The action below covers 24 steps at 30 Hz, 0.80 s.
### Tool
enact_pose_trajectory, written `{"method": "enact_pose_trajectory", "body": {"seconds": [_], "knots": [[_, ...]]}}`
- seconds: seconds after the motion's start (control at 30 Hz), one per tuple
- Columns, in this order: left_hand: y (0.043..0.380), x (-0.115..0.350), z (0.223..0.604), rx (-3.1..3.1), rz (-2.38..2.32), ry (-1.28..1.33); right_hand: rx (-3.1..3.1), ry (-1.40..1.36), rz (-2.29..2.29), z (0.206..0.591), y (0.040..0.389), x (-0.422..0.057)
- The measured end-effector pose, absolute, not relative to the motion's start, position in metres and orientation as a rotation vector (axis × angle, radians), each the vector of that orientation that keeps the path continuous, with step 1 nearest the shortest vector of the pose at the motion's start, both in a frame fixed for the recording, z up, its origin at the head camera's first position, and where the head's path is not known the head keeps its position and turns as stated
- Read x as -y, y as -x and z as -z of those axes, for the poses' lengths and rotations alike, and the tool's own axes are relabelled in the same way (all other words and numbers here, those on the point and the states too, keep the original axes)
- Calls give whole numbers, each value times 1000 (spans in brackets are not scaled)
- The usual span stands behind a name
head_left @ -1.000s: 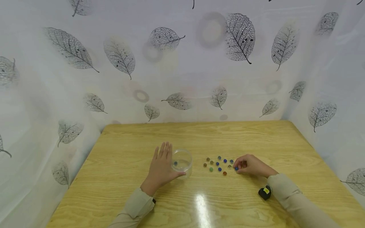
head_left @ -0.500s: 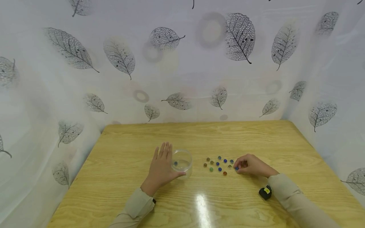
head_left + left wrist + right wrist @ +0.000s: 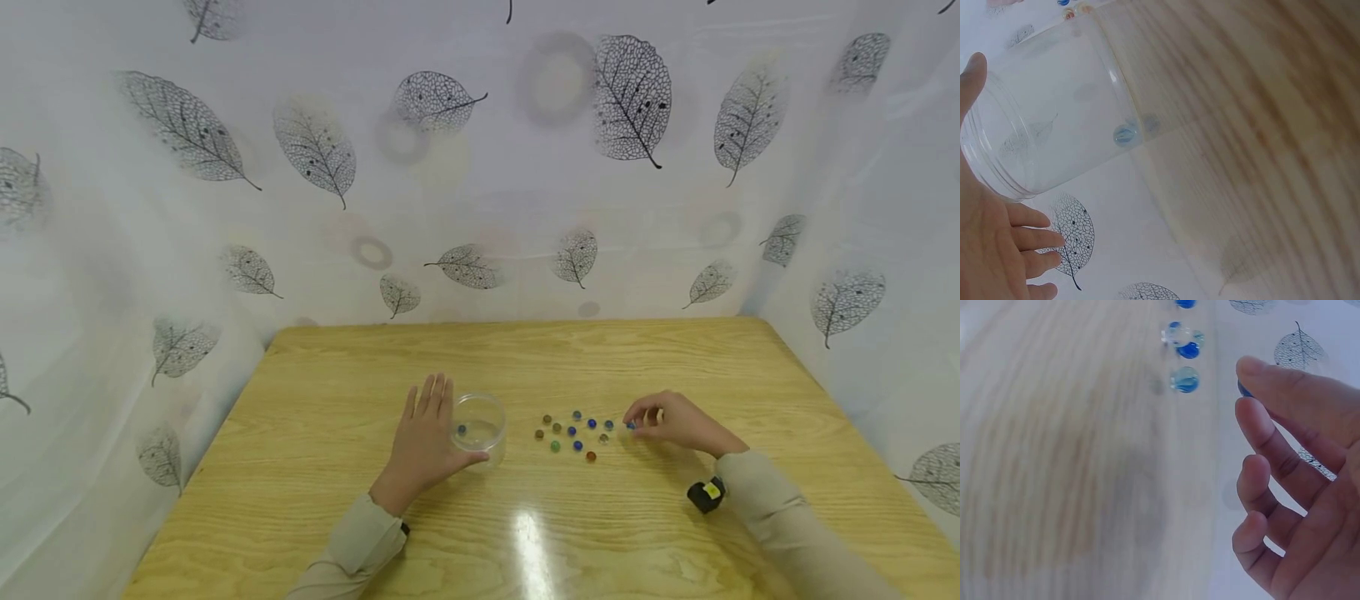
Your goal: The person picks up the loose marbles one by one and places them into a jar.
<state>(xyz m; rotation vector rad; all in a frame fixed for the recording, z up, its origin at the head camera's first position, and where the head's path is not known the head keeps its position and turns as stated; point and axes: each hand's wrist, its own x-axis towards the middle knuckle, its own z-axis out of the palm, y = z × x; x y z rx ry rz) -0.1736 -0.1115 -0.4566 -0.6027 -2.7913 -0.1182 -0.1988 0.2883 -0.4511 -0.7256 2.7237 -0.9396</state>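
My left hand point(image 3: 426, 443) stands with straight fingers and spread thumb against the near left side of a clear round jar point(image 3: 495, 437). One bluish marble point(image 3: 1125, 135) lies at the jar's bottom. Thumb and index finger of my right hand point(image 3: 681, 423) pinch a blue marble point(image 3: 631, 425), mostly covered by the fingertips in the right wrist view, above the table. Left of that hand several loose marbles lie scattered on the wood, among them a green marble point(image 3: 555, 447), an orange-brown marble point(image 3: 591, 457) and a dark blue marble point(image 3: 577, 446).
The wooden table point(image 3: 360, 358) reaches back to a pale curtain point(image 3: 495, 183) printed with leaves, which also hangs along both sides. A small black device point(image 3: 706, 495) is strapped to my right wrist.
My right hand has lifted the blue marble from the table at the right edge of the group, moving slightly up and right. The left hand and jar stay put.
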Motion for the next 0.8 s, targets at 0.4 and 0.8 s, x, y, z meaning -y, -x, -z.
{"method": "enact_pose_trajectory", "body": {"seconds": [0.4,0.8], "knots": [[173,112,457,2772,107,612,-2780,765,965,426,198,-287],[173,112,457,2779,119,606,-2879,746,939,401,198,-272]]}}
